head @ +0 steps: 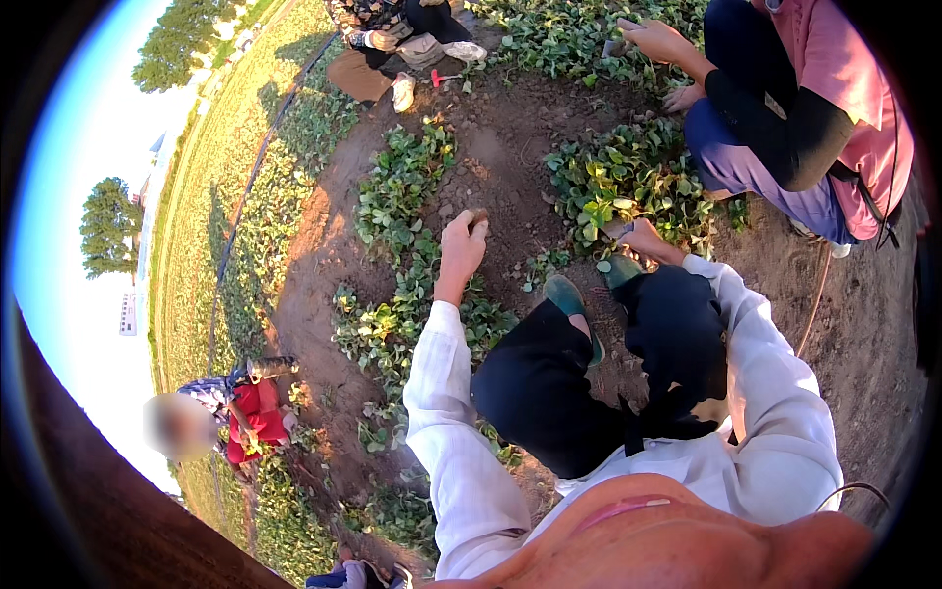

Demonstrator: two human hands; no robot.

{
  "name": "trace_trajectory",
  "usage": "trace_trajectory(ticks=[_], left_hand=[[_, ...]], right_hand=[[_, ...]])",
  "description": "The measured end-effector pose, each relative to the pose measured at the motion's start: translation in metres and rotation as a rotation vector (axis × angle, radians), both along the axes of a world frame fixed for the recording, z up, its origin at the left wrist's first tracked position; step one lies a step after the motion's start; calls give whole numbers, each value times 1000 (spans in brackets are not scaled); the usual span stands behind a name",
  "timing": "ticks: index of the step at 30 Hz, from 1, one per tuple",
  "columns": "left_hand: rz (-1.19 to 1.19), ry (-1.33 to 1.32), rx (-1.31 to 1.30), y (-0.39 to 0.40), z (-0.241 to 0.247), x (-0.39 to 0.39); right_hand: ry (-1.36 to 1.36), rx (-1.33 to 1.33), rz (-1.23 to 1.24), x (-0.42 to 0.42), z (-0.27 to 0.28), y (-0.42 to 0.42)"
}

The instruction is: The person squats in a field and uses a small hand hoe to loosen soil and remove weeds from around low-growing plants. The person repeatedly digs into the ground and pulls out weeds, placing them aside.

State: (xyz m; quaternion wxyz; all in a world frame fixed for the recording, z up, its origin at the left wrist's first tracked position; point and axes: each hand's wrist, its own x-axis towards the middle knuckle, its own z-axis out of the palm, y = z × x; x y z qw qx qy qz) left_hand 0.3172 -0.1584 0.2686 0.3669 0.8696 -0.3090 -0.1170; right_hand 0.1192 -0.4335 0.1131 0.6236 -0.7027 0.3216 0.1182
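My left hand [464,243] is raised over the bare soil [508,184] between two rows of low leafy plants. Its fingers are closed on a small brown lump [479,216], too small to tell exactly. Low beside the right-hand plants [611,184], my right hand [647,241] grips what looks like a small hand tool [617,229]; its greyish flat end points into the leaves and is partly hidden. The left-hand plant row [401,184] runs past my left wrist. Both my green shoes [565,296] rest on the ground just below the hands.
At upper right, a person in a pink shirt [846,59] crouches close by, holding a small tool [612,48]. Another person [397,44] sits ahead near a red-handled tool [444,78]. A person in red [254,420] is at left. A dark hose [243,191] crosses the field.
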Motion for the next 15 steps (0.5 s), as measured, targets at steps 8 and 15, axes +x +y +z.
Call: trace_trajectory(ticks=[8,15], left_hand=[[-156,-105,150,-58,-61,54],[-108,94,126,-54,-181,60]], right_hand=[[96,-82,435,12,32,-12],[62,-363,719,17,-29,17]])
